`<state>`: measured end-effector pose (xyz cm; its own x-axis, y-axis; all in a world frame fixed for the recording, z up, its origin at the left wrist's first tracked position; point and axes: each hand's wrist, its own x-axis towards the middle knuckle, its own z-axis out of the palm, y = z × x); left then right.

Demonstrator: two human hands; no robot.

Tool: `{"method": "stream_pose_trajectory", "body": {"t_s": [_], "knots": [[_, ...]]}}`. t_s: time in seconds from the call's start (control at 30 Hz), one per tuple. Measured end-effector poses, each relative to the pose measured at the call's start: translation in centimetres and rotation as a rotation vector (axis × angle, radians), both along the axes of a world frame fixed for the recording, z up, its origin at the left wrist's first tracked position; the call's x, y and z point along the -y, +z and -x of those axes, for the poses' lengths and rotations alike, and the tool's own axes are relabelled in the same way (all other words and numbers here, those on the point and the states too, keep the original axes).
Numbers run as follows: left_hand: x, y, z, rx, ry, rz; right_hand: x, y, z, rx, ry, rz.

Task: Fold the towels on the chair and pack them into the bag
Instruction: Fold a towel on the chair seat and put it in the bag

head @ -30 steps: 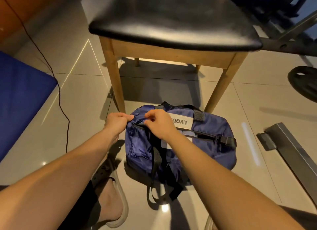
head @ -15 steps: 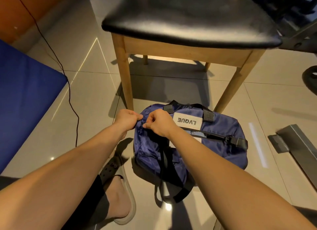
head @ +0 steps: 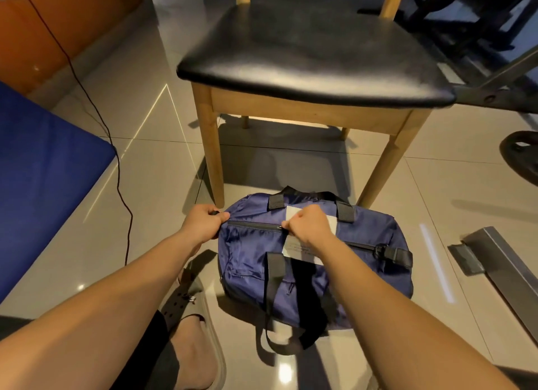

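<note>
A navy duffel bag (head: 364,229) with black straps lies on the tiled floor in front of a wooden chair (head: 305,49) with a black seat. No towel shows on the seat or anywhere else. My left hand (head: 202,222) pinches the bag's left end at a small black tab. My right hand (head: 308,225) pinches the zip pull near the middle of the top zip (head: 253,226). The stretch of zip between my hands is closed. A white label on the bag is partly hidden under my right hand.
A blue mat (head: 43,168) lies at the left with a black cable (head: 116,162) running beside it. Grey metal gym frame parts (head: 503,261) sit at the right, and a black weight plate (head: 521,154) further back. My sandalled foot (head: 189,331) is beside the bag.
My right hand has moved rightward along the zip from the left end to the middle, leaving the zip closed behind it. My left hand stays at the bag's left end.
</note>
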<state>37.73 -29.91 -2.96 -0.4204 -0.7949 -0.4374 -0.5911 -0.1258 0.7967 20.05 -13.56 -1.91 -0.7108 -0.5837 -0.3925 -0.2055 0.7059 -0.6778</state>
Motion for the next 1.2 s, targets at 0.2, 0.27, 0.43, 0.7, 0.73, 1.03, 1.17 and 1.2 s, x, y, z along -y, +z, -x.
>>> {"method": "stream_pose_trajectory", "body": {"t_s": [0.2,0.27,0.43,0.7,0.73,1.03,1.17,1.2], "knots": [[-1.3,0.9,1.2,0.391,-0.142,0.487,-6.3,-0.1,4.8,0.099,-0.214,-0.044],[-3.1,1.6,2.1,0.275,-0.268,0.869,-7.1,0.2,4.8,0.129,-0.258,0.001],[-8.0,0.8,6.3,0.076,-0.886,1.063,-7.0,1.7,4.1,0.176,-0.229,0.099],[-9.2,1.9,9.7,0.141,-0.958,1.155,-9.0,1.9,6.5,0.079,-0.227,0.046],[-8.7,2.1,9.8,0.148,-0.943,1.110,-10.0,2.1,7.3,0.063,-0.259,0.034],[-7.7,2.6,9.0,0.161,-0.787,0.868,-17.6,3.6,12.8,-0.108,-0.399,-0.119],[-8.4,2.7,9.0,0.195,-0.800,0.879,-17.9,4.6,12.9,-0.232,-0.311,-0.275],[-8.6,2.9,9.1,0.208,-0.805,0.890,-18.0,4.7,12.8,-0.263,-0.294,-0.308]]}}
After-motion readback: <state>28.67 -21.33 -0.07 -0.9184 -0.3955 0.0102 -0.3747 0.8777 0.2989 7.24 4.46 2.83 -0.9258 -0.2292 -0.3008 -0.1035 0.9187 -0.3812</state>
